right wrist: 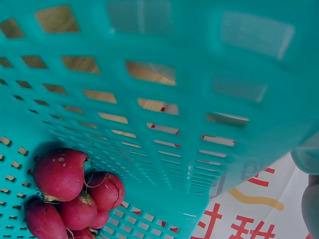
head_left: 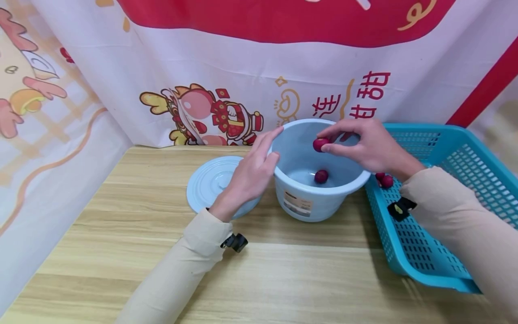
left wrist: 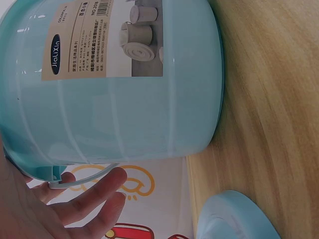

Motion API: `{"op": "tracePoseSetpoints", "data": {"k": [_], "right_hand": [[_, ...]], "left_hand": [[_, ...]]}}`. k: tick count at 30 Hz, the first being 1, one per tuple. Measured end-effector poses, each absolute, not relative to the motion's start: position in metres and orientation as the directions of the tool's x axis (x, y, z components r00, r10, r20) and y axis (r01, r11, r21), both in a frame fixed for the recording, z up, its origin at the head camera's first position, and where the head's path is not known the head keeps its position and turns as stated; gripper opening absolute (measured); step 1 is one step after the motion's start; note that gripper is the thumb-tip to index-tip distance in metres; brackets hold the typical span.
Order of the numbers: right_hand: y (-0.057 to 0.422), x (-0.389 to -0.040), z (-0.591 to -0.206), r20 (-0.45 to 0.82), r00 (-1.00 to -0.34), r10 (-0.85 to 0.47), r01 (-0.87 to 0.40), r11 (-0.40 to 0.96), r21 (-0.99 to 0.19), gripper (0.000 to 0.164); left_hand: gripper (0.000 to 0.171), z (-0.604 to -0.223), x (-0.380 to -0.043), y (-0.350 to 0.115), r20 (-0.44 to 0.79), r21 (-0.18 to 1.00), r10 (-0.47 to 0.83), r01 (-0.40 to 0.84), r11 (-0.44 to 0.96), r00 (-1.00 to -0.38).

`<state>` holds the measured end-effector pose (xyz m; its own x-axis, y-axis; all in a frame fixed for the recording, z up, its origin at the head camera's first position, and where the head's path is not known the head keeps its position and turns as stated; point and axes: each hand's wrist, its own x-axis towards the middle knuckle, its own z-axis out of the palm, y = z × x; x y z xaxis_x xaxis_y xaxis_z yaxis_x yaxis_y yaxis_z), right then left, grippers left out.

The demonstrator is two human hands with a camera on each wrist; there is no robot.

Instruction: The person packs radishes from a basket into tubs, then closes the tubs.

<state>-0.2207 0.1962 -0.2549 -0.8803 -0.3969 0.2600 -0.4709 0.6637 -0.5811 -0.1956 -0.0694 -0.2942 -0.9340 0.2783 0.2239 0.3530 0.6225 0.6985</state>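
A light blue bucket (head_left: 311, 202) stands upright on the table, one red radish (head_left: 321, 176) lying on its bottom. Over the bucket's opening, my right hand (head_left: 370, 146) pinches another radish (head_left: 321, 144) between thumb and fingers. My left hand (head_left: 252, 173) rests against the bucket's left rim, fingers fairly straight; in the left wrist view these fingers (left wrist: 94, 196) lie beside the bucket's thin handle (left wrist: 87, 178). Several radishes (right wrist: 79, 209) sit in a corner of the teal basket (right wrist: 149, 194), seen in the right wrist view. That view shows only a sliver of my right hand.
The perforated teal basket stands right of the bucket, under my right forearm. A round light blue lid (head_left: 210, 180) lies on the wooden table (head_left: 283, 279) to the bucket's left, partly behind my left hand. A printed cloth (head_left: 162, 58) hangs behind the table.
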Motion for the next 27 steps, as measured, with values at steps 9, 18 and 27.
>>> {"op": "tracePoseSetpoints", "data": {"k": [9, 18, 27], "right_hand": [[0.1989, -0.2186, -0.2586, 0.270, -0.874, -0.405, -0.483, 0.651, -0.585, 0.038], [0.2001, -0.2196, -0.2588, 0.283, -0.865, -0.414, -0.499, 0.652, -0.571, 0.037], [0.1995, -0.2208, -0.2573, 0.253, -0.875, -0.413, -0.478, 0.650, -0.591, 0.040]], "left_hand": [[0.057, -0.2958, -0.1946, -0.0675, 0.215, 0.695, 0.281, 0.349, 0.629, -0.935], [0.057, -0.2956, -0.1959, -0.0675, 0.219, 0.694, 0.285, 0.354, 0.627, -0.933], [0.057, -0.2954, -0.1957, -0.0684, 0.221, 0.702, 0.284, 0.355, 0.617, -0.933]]}}
